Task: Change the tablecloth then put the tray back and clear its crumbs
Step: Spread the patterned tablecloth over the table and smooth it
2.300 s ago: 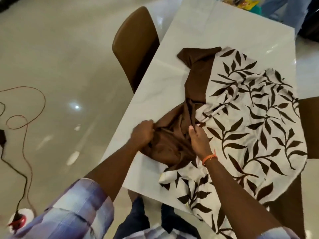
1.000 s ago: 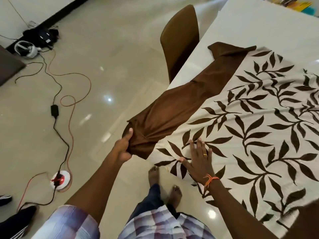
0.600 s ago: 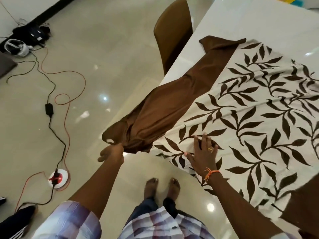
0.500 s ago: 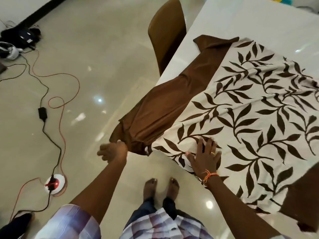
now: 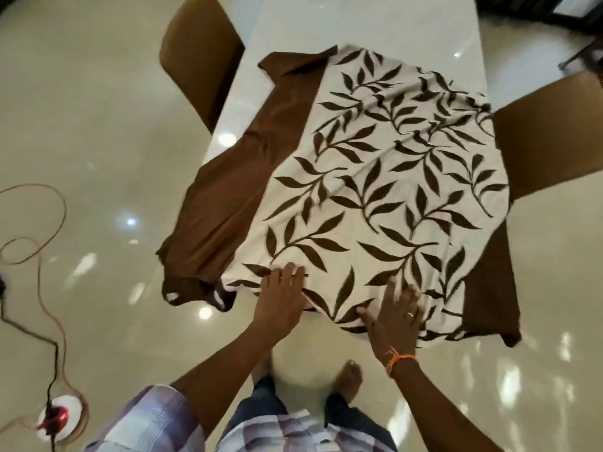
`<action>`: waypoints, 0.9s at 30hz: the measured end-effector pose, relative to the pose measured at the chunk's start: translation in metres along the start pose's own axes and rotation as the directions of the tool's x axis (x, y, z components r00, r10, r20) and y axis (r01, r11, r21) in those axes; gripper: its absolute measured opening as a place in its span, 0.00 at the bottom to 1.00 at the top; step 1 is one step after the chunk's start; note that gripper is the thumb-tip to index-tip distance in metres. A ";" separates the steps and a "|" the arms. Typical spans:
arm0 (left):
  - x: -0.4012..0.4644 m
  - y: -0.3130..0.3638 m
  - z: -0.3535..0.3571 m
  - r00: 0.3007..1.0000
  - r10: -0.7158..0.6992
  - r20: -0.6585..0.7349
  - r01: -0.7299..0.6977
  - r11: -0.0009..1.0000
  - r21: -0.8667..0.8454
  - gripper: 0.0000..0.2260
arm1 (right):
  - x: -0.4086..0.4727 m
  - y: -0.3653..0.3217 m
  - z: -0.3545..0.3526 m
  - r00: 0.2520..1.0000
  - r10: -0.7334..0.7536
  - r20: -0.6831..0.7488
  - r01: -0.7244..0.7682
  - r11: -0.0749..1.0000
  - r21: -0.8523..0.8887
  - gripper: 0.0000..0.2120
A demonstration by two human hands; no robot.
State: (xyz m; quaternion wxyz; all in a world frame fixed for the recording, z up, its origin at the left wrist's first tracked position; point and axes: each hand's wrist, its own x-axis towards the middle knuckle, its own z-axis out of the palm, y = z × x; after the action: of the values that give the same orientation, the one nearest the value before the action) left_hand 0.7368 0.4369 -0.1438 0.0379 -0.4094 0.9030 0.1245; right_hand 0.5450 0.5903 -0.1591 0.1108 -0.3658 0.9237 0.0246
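Both my left hand (image 5: pixel 281 296) and right hand (image 5: pixel 393 316) lie flat, fingers apart, on the leaf-print tablecloth (image 5: pixel 385 190) at the worktop's (image 5: pixel 359 24) near edge; I should sweep outward evenly, smoothing wrinkles.

L hand (image 5: pixel 281 298) let go of brown border (image 5: pixel 228 203), now flat on tablecloth (image 5: pixel 385 177) beside R hand (image 5: pixel 396 316); border hangs loose off worktop (image 5: pixel 375 24) edge.

Glossy floor (image 5: pixel 98 125) — 2 brown chairs (image 5: pixel 199 50)
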 end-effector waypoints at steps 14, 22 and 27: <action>0.003 0.162 -0.009 0.987 -0.157 0.024 0.145 0.952 0.271 0.10 | 0.052 0.224 -0.042 0.995 -0.089 0.039 0.087 0.995 0.042 0.45; 0.104 0.356 0.010 0.996 0.004 -0.091 0.002 0.998 0.070 0.10 | 0.089 0.320 -0.066 0.978 -0.202 -0.053 0.202 0.979 0.003 0.31; 0.185 0.436 0.023 0.986 0.054 -0.158 -0.045 0.997 0.063 0.12 | 0.160 0.371 -0.086 0.977 -0.213 -0.033 0.214 0.977 0.026 0.16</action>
State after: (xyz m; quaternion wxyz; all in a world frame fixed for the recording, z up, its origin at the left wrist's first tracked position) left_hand 0.2874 0.5844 -0.1134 -0.0257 -0.3941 0.9164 0.0654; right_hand 0.1632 0.7434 -0.1246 0.1045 -0.4614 0.8810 -0.0065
